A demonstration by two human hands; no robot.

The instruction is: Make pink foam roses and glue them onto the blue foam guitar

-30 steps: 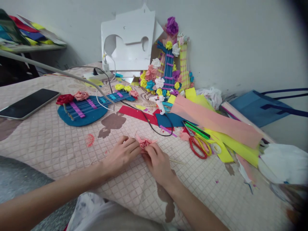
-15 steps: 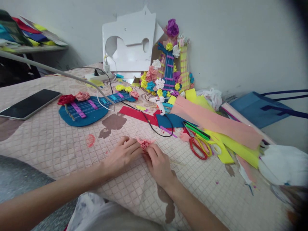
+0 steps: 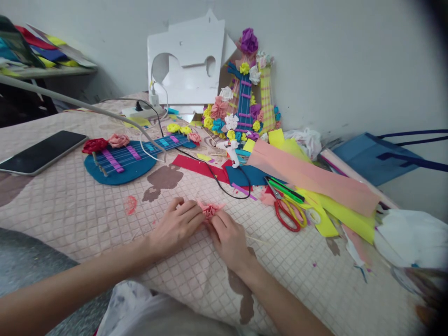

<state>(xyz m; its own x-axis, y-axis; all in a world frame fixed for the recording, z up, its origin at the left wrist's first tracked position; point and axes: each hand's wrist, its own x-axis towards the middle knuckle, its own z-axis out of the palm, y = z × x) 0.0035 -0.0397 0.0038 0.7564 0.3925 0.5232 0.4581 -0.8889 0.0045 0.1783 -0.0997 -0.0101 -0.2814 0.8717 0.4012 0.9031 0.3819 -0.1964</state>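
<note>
Between my two hands, low over the patterned tablecloth, is a pink crepe paper flower (image 3: 210,211) with its gathered middle facing up. My left hand (image 3: 180,222) pinches its left side. The fingers of my right hand (image 3: 228,238) are closed on its right side and hide the underside. A thin pale stick (image 3: 258,239) shows to the right of my right hand. Beyond my hands lies a blue paper guitar (image 3: 121,163) with strings, purple strips, and red, pink and yellow paper flowers on it.
A white glue gun (image 3: 231,152) trails a black cord. Red-handled scissors (image 3: 287,215) and a green cutter (image 3: 286,190) lie by pink and yellow crepe paper (image 3: 311,175). A phone (image 3: 44,151) rests at left. Flower-covered guitars (image 3: 245,105) and white boards (image 3: 187,60) lean on the wall.
Both hands stay in nearly the same place on the pink paper flower, with only slight finger movement. The whole view has shifted very slightly.
</note>
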